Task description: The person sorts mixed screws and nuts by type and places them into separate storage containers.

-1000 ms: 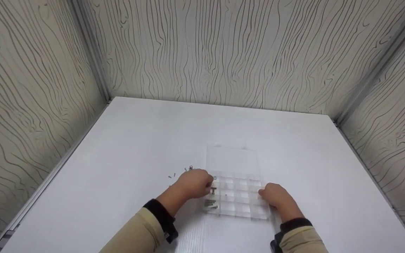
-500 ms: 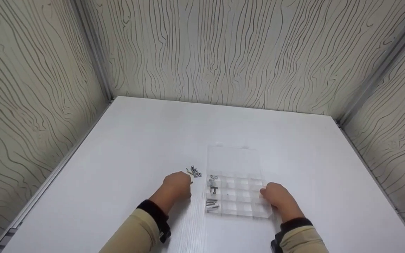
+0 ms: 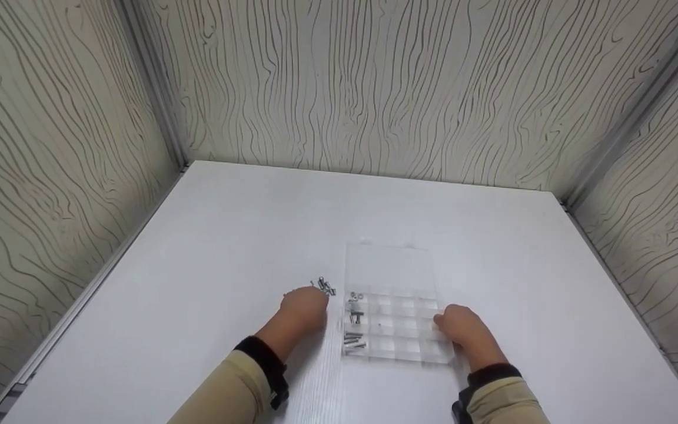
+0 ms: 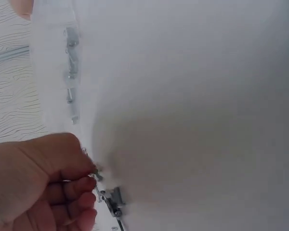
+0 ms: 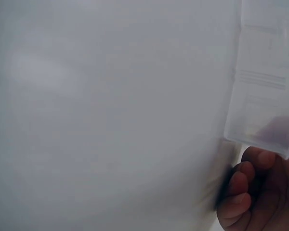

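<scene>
A clear compartment box (image 3: 396,357) lies on the white table with its transparent lid (image 3: 389,265) folded back. Screws (image 3: 353,340) and other small metal parts (image 3: 357,318) fill compartments along its left column. My right hand (image 3: 464,328) grips the box's right edge; in the right wrist view, the thumb shows through the clear wall (image 5: 260,110) while the fingers (image 5: 238,183) curl below. Left of the box, my left hand (image 3: 305,309) is down at a small pile of hardware (image 3: 326,287). Thumb and forefinger pinch a small screw (image 4: 97,174) at the pile's edge.
Metal pieces (image 4: 113,199) lie loose just beyond the left fingertips. Wood-grain-patterned panels (image 3: 339,88) with grey corner posts (image 3: 150,82) enclose the table (image 3: 245,224) at the back and sides.
My left hand has moved from above the box's left compartments back to the pile on the left, then slightly right and forward there. The right hand keeps its hold on the box.
</scene>
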`<state>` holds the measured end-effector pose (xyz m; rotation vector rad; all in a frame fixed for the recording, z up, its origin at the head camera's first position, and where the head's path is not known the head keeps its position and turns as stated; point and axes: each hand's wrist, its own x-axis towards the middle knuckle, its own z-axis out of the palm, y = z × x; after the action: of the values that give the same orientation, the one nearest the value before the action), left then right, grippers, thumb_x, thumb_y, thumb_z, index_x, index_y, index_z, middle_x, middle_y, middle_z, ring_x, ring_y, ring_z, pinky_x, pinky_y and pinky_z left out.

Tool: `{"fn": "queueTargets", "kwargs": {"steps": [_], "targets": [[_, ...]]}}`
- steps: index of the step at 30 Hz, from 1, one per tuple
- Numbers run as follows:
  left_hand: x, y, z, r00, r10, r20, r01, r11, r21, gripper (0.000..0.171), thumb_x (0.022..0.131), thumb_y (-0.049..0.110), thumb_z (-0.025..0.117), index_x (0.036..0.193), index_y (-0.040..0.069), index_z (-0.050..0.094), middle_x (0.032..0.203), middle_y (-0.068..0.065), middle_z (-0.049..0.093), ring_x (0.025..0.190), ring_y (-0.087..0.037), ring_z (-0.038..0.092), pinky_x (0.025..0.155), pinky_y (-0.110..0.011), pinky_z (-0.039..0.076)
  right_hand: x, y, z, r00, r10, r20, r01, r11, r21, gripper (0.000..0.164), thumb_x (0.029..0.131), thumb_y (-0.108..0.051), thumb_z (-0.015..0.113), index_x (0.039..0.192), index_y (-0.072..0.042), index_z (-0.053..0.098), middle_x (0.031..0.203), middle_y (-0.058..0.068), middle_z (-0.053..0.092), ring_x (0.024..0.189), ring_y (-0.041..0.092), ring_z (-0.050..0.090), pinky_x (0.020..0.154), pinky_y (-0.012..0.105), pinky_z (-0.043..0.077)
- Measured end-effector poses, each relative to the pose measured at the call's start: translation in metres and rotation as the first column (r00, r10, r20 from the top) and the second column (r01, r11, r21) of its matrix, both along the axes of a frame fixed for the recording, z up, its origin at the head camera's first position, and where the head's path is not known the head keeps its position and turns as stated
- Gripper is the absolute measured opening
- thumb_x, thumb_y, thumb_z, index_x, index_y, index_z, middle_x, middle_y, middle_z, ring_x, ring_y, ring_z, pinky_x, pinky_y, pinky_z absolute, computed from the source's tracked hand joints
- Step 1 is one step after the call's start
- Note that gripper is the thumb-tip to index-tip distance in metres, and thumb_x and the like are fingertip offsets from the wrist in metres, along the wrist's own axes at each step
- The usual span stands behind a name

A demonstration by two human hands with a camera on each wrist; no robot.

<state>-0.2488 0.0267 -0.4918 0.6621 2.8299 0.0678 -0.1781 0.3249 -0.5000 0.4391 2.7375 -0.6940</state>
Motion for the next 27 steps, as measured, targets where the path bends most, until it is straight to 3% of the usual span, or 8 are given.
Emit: {"fn": "queueTargets", "kwargs": {"steps": [5,9,14,18,21,27], "targets": [[0.003,0.013,0.013,0.996,-0.069,-0.060,0.074,0.993,0.091,0.019,0.089,0.011,0.073,0.107,0.008,0.072,0.100,-0.009,0.077,0.093,-0.027,0.074,0.081,-0.040,0.064,-0.001,0.001,0.000,1.000,0.027,0.002,-0.027,0.999,0.031,0.028,0.102,-0.016,0.050,0.094,0.007,0.063,0.079,0.011,0.056,0.075,0.025,0.057,0.075,0.040,0.052],[0.012,0.028,0.023,0.985,-0.146,-0.088,0.160,0.970,0.185,0.014,0.093,0.009,0.072,0.107,0.011,0.071,0.098,-0.004,0.076,0.093,-0.021,0.073,0.080,-0.033,0.062,-0.001,0.001,0.000,1.000,0.024,0.008,-0.024,0.999,0.030,0.029,0.102,-0.017,0.050,0.095,0.008,0.063,0.078,0.011,0.056,0.074,0.025,0.056,0.073,0.039,0.051],[0.028,0.046,0.027,0.946,-0.287,-0.148,0.316,0.918,0.241,0.012,0.095,0.009,0.071,0.103,0.014,0.079,0.097,0.001,0.077,0.091,-0.013,0.072,0.080,-0.023,0.060,-0.002,0.001,-0.001,1.000,0.025,0.003,-0.025,0.999,0.029,0.030,0.102,-0.018,0.051,0.097,0.009,0.064,0.082,0.014,0.060,0.077,0.027,0.059,0.079,0.045,0.054],[0.037,0.057,0.023,0.909,-0.371,-0.191,0.407,0.887,0.216,0.013,0.093,0.008,0.070,0.095,0.017,0.079,0.090,0.004,0.075,0.083,-0.010,0.068,0.072,-0.020,0.055,-0.002,0.001,-0.001,1.000,0.029,-0.009,-0.029,0.999,0.034,0.029,0.102,-0.018,0.051,0.093,0.007,0.063,0.082,0.014,0.061,0.078,0.028,0.059,0.081,0.047,0.055],[0.042,0.063,0.018,0.901,-0.384,-0.199,0.417,0.895,0.160,0.012,0.092,0.010,0.069,0.094,0.018,0.078,0.089,0.005,0.074,0.080,-0.009,0.068,0.068,-0.020,0.054,-0.003,0.001,-0.002,1.000,0.022,0.001,-0.022,0.999,0.035,0.028,0.101,-0.018,0.051,0.091,0.006,0.063,0.080,0.013,0.059,0.077,0.027,0.059,0.080,0.046,0.055],[0.045,0.067,0.014,0.921,-0.357,-0.157,0.372,0.924,0.083,0.013,0.090,0.011,0.070,0.098,0.019,0.077,0.090,0.005,0.074,0.079,-0.011,0.068,0.066,-0.023,0.054,-0.002,0.001,-0.001,1.000,0.021,-0.001,-0.021,0.999,0.033,0.027,0.101,-0.017,0.051,0.088,0.005,0.062,0.078,0.012,0.058,0.075,0.026,0.058,0.079,0.046,0.055]]}}
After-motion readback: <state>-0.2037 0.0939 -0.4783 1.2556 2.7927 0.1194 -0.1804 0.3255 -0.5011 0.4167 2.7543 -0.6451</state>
